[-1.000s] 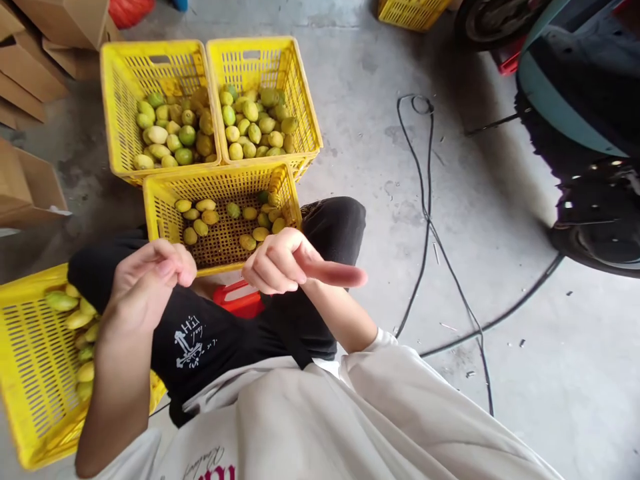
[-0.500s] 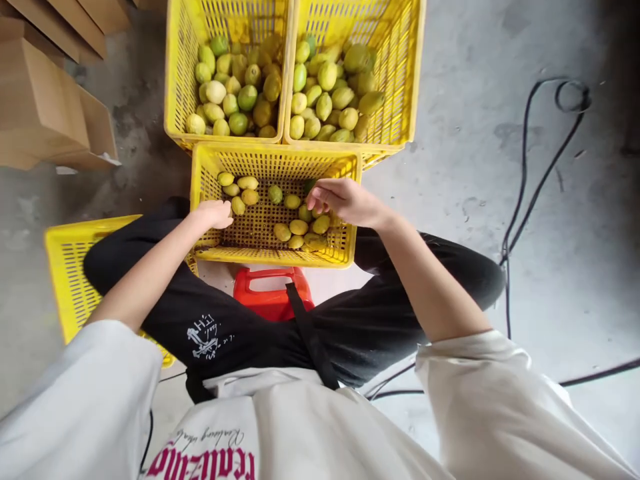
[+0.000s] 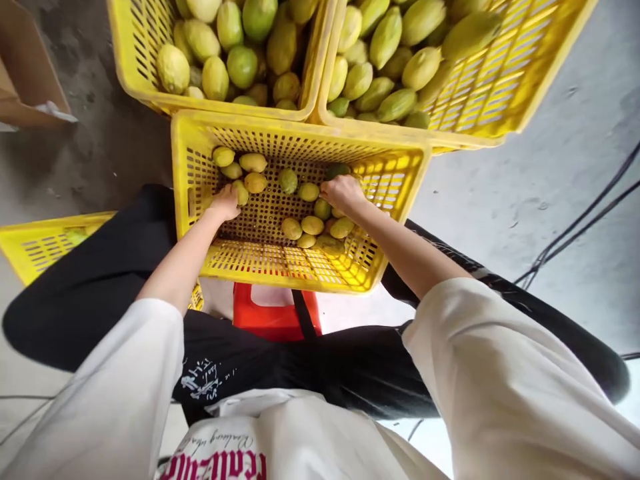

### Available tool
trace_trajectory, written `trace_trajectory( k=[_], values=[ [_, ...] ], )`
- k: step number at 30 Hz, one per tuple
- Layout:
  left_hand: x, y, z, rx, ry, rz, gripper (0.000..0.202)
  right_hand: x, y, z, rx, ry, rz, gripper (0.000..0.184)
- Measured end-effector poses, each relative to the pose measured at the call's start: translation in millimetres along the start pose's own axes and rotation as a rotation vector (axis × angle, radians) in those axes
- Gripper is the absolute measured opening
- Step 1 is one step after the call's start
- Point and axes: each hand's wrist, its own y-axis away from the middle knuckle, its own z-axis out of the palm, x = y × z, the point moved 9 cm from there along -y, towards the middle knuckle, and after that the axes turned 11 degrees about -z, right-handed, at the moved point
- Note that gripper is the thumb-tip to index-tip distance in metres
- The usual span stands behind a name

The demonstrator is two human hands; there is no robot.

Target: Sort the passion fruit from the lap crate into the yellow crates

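A yellow plastic crate (image 3: pixel 280 265) sits on the floor between my knees, holding several green-yellow fruits (image 3: pixel 313 225). My left hand (image 3: pixel 225 203) is down inside its left part, fingers curled around a fruit (image 3: pixel 242 192) beside a small cluster. My right hand (image 3: pixel 343 192) reaches into the right part, fingers bent down onto the fruits there; what they grip is hidden under the hand.
Two fuller yellow crates (image 3: pixel 150 87) (image 3: pixel 500 100) of the same fruit stand just beyond. Another yellow crate (image 3: pixel 45 247) lies at my left knee. A red stool (image 3: pixel 273 317) shows under me. Cardboard box (image 3: pixel 25 80) at far left, black cables (image 3: pixel 575 233) on the concrete at right.
The view has moved forward and down toward the near crate. Both hands, raised before my chest a second ago, have gone down into the crate onto the fruits.
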Motion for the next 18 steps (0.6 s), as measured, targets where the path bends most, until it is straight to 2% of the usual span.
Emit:
trace_trajectory(
  k=[4,7,8,10,12,15,18],
  values=[
    [11,-25,15.5,0.062,0.178,-0.02,0.108,11,-34,20,0.166,-0.232,0.121,0.061],
    [13,-31,24.1,0.122,0.296,-0.017,0.113,8,-53,45,0.211,-0.343,0.081,0.055],
    [12,-31,26.2,0.132,0.327,-0.018,0.111,4,-58,56,0.208,-0.355,0.038,0.058],
    [6,-31,28.5,0.138,0.357,-0.009,0.104,0,-65,78,0.18,-0.378,-0.02,0.077],
    [0,-32,29.0,0.123,0.368,0.015,0.1,3,-69,98,0.166,-0.434,0.013,0.083],
    [-8,-33,27.7,0.109,0.488,0.04,0.091,9,-69,113,0.285,-0.641,0.135,0.064],
    [-14,-30,24.7,0.178,0.898,-0.007,0.051,0,-64,109,0.431,-0.877,0.183,0.051]
  ],
)
